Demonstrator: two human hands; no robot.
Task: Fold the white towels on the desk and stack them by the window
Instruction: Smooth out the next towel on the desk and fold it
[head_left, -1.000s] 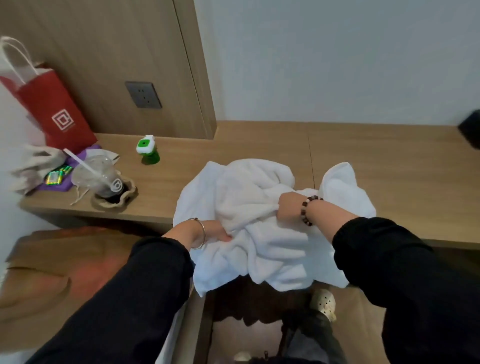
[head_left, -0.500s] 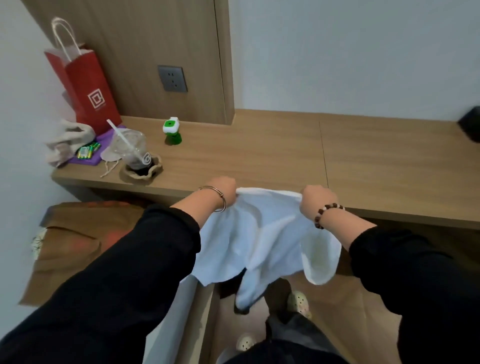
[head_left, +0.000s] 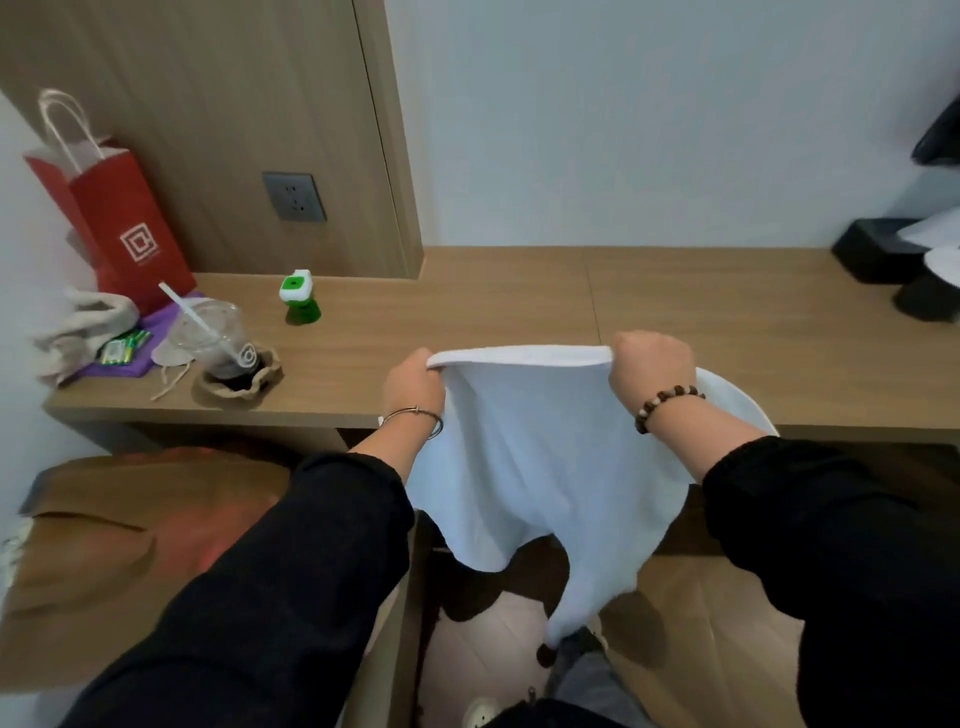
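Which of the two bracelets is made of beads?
The bead bracelet sits on the wrist of the right hand: brown and pale round beads. The left hand wears a thin metal bangle instead.

Far left of the desk (head_left: 467, 306), you have a red bag (head_left: 122, 218) standing against the wood panel (head_left: 208, 104). There is a grey socket (head_left: 294, 197) on that panel, right of the bag.

In front of the bag:
- A purple sheet (head_left: 158, 330) with a green pack (head_left: 124, 348) lying on it.
- A beige cloth (head_left: 83, 327) bunched at its left.

A clear cup (head_left: 208, 338) holds a white straw (head_left: 189, 309) and dark liquid at the bottom, and sits in a crumpled brown wrap (head_left: 239, 379). A green bottle (head_left: 298, 299) with a white cap stands upright, apart from the rest.

At your far right are a black box (head_left: 872, 254) and a dark round thing (head_left: 927, 299), partly cut off. Under the desk to the left is a large brown shape (head_left: 104, 545), too blurred to identify.
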